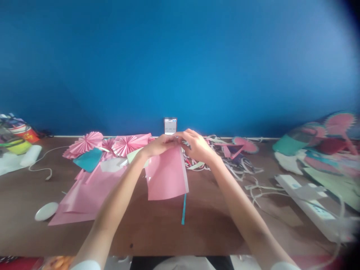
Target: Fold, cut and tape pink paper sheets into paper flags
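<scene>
The pink sheet [167, 176] is held over the tabletop [146, 232] by its top edge in the left hand [160, 145], met by the right hand [198, 147], whose grip cannot be told. Likely light, easily creased; best taken by its edges.

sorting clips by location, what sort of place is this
Probably a paper-craft table indoors, perhaps a workshop or home: there are pleated pink fans, a held pink sheet and scattered scraps.
</scene>
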{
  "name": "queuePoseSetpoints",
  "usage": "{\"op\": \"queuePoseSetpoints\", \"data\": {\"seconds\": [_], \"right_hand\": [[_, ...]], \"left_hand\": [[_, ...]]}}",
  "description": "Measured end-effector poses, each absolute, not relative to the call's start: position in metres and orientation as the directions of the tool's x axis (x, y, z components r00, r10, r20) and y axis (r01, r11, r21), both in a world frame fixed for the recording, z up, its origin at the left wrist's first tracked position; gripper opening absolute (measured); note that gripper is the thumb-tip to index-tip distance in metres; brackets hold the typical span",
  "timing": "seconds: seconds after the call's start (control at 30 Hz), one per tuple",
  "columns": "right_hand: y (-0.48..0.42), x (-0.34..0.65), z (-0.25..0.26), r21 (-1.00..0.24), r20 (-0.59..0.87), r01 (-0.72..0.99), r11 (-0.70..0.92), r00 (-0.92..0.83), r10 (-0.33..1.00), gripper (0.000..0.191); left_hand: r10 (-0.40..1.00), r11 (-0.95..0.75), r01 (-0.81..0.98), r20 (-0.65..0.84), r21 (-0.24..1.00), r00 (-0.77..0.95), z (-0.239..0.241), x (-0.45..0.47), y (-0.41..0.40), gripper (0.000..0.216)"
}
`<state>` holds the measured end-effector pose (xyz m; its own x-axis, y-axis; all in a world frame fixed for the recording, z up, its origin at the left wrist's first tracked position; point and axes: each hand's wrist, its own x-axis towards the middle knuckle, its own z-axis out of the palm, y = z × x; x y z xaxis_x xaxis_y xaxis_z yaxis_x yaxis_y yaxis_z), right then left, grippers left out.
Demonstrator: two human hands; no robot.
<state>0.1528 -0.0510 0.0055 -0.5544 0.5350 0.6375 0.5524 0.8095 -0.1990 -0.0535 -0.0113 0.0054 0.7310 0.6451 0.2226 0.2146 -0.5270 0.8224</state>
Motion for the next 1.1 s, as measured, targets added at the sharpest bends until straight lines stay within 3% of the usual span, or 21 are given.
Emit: {"op": "queuePoseSetpoints", "data": {"seconds": [0.37,0.63,0.7,0.77,0.83,0.9,0.97,1.1], "right_hand": [[-0.046,0.151,0.0,-0.114,0.611,0.586,0.802,-0.595,0.522,0.052],[-0.047,0.153,0.002,-0.178,0.614,0.599,0.781,-0.552,0.564,0.045],[-0.046,0.153,0.001,-0.261,0.628,0.6,0.756,-0.49,0.605,0.041],[-0.043,0.153,-0.001,-0.446,0.614,0.559,0.699,-0.377,0.693,0.045],[-0.042,0.153,-0.002,-0.659,0.505,0.478,0.581,-0.291,0.813,0.058],[-0.041,0.155,-0.003,-0.788,0.337,0.439,0.431,-0.279,0.899,0.064],[-0.041,0.157,-0.003,-0.816,0.231,0.466,0.343,-0.281,0.931,0.057],[-0.038,0.162,-0.002,-0.795,0.222,0.507,0.333,-0.268,0.938,0.035]], "left_hand": [[0.655,-0.538,0.249,0.213,0.806,0.725,0.005,-0.051,-0.01,0.032],[0.709,-0.519,0.327,0.184,0.789,0.681,0.004,-0.051,-0.009,0.033],[0.725,-0.538,0.345,0.214,0.769,0.654,0.003,-0.051,-0.007,0.032],[0.732,-0.553,0.325,0.262,0.767,0.629,0.003,-0.051,-0.005,0.03],[0.763,-0.535,0.303,0.298,0.788,0.574,0.001,-0.052,-0.004,0.028],[0.818,-0.497,0.316,0.315,0.808,0.482,0.0,-0.052,-0.003,0.026],[0.862,-0.473,0.347,0.344,0.81,0.372,0.0,-0.054,-0.004,0.024],[0.875,-0.474,0.359,0.384,0.804,0.294,0.002,-0.055,-0.006,0.033]]}}
